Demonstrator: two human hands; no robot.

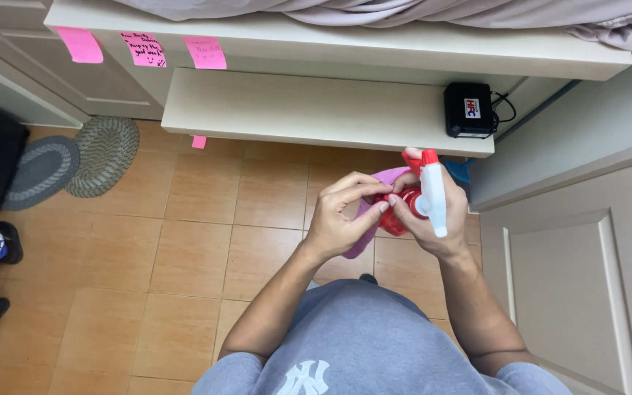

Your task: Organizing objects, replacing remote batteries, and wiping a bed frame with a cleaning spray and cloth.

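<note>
My right hand (433, 216) is wrapped around a spray bottle (422, 201), its white and red trigger head standing up at twelve o'clock from my knuckles. My left hand (341, 212) comes in from nine o'clock, fingers pinched narrow on the red part near the bottle's neck, with a pink cloth (374, 212) caught between my palms and hanging toward six o'clock. Both sit above the tiled floor (184, 256), just below the shelf (316, 110) with the black box (468, 110) at one o'clock. I judge things are early: the cloth looks unspread, nothing looks wiped yet
</note>
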